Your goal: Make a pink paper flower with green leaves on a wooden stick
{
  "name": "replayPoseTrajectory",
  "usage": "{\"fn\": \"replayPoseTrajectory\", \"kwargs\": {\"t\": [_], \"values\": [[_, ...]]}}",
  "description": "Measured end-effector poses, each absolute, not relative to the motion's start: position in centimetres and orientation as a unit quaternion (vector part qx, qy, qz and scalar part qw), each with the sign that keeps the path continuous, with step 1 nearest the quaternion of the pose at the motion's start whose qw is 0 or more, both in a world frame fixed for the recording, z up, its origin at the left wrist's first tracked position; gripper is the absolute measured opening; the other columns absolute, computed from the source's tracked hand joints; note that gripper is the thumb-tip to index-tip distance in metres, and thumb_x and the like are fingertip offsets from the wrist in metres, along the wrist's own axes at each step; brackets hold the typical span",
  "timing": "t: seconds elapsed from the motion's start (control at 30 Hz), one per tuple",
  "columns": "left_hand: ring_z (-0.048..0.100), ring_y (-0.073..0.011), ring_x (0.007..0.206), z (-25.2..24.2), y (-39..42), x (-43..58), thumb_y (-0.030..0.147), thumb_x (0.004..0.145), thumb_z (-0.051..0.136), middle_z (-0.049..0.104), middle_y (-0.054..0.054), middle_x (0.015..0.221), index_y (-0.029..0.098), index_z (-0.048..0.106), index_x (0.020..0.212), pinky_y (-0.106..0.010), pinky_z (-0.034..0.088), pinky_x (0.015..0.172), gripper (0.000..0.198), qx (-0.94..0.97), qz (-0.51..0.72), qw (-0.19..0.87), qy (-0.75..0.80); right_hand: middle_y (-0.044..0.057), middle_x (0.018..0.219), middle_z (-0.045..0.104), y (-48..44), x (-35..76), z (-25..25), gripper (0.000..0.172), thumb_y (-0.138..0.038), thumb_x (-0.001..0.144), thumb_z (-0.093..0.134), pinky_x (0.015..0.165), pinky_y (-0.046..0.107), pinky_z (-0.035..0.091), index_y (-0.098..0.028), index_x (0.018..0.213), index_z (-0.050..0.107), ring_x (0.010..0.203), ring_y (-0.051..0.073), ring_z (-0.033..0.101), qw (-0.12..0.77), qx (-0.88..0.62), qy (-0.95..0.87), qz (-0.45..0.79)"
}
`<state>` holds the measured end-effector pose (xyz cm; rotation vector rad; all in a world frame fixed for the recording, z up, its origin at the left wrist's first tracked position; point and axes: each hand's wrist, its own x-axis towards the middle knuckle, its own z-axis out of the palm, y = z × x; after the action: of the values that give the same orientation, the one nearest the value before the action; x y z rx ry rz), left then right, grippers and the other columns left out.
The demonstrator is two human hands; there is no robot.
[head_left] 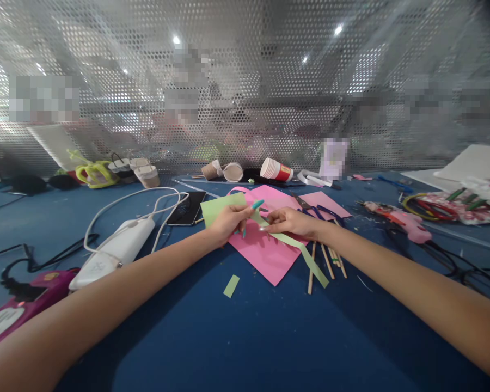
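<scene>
Both of my hands meet over a square pink paper sheet [274, 268] in the middle of the blue table. My left hand [231, 222], with long teal nails, pinches one end of a narrow light green paper strip [312, 262]. My right hand [289, 222] has its thumb and fingers closed on the same strip a little further along. The strip's free end hangs down to the right across the wooden sticks [326, 261]. A larger green paper sheet [214, 208] lies partly under my left hand. Scissors [304, 204] with blue handles lie beyond my right wrist.
A small green paper scrap [231, 286] lies in front. On the left are a phone [188, 208], a white power bank [116, 253] with cable and a magenta power strip [44, 288]. On the right rests a pink glue gun [412, 225]. Stacked paper cups [276, 170] lie near the perforated screen.
</scene>
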<state>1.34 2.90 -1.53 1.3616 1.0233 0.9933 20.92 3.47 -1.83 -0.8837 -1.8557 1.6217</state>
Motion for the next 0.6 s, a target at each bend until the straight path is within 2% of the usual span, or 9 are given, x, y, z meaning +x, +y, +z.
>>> {"fn": "replayPoseTrajectory", "kwargs": {"t": [0.1,0.2,0.27,0.33,0.43,0.6], "values": [[0.036,-0.005,0.031,-1.6,2.7,1.3,0.024,0.077,0.066,0.05,0.005,0.042,0.01,0.069,0.091,-0.019,0.029,0.034,0.021,0.584,0.426,0.546,0.424,0.0,0.069,0.06,3.6,21.0,-2.0,0.018,-0.024,0.067,0.076,0.062,0.027,0.045,-0.013,0.073,0.063,0.066,0.012,0.057,0.267,-0.313,-0.685,0.601],[0.043,-0.0044,0.034,-1.8,2.5,1.4,0.015,0.068,0.072,0.06,0.004,0.059,0.011,0.063,0.109,-0.019,0.034,0.036,0.042,0.582,0.436,0.541,0.422,0.0,0.071,0.06,3.6,21.0,-2.1,0.019,-0.025,0.068,0.075,0.066,0.027,0.046,-0.012,0.077,0.064,0.067,0.01,0.056,0.268,-0.314,-0.682,0.604],[0.045,-0.0047,0.034,-1.9,2.5,1.5,0.012,0.067,0.073,0.06,0.005,0.062,0.013,0.06,0.114,-0.019,0.035,0.036,0.049,0.586,0.439,0.53,0.428,0.0,0.073,0.06,3.5,21.0,-2.0,0.019,-0.026,0.069,0.075,0.066,0.027,0.046,-0.012,0.08,0.065,0.068,0.01,0.056,0.264,-0.316,-0.683,0.603],[0.045,-0.0048,0.034,-2.0,2.5,1.5,0.015,0.069,0.072,0.06,0.005,0.06,0.013,0.061,0.11,-0.019,0.035,0.036,0.043,0.595,0.437,0.519,0.432,0.0,0.071,0.06,3.4,21.0,-1.9,0.022,-0.027,0.069,0.075,0.06,0.025,0.046,-0.012,0.082,0.065,0.065,0.01,0.056,0.257,-0.314,-0.693,0.596],[0.043,-0.0047,0.032,-2.0,2.3,1.5,0.021,0.07,0.072,0.059,0.005,0.056,0.013,0.064,0.097,-0.018,0.033,0.033,0.03,0.602,0.436,0.512,0.431,-0.002,0.063,0.058,3.4,21.1,-1.8,0.027,-0.032,0.068,0.076,0.044,0.021,0.043,-0.013,0.082,0.063,0.05,0.008,0.052,0.248,-0.318,-0.703,0.586],[0.041,-0.0033,0.032,-1.4,1.7,1.7,0.034,0.065,0.076,0.059,0.003,0.055,0.011,0.063,0.071,-0.018,0.028,0.031,0.026,0.644,0.389,0.51,0.417,-0.003,0.049,0.057,3.0,20.9,-1.8,0.042,-0.059,0.077,0.058,0.028,0.02,0.038,-0.018,0.081,0.052,0.035,0.011,0.054,0.308,-0.341,-0.668,0.585]]}}
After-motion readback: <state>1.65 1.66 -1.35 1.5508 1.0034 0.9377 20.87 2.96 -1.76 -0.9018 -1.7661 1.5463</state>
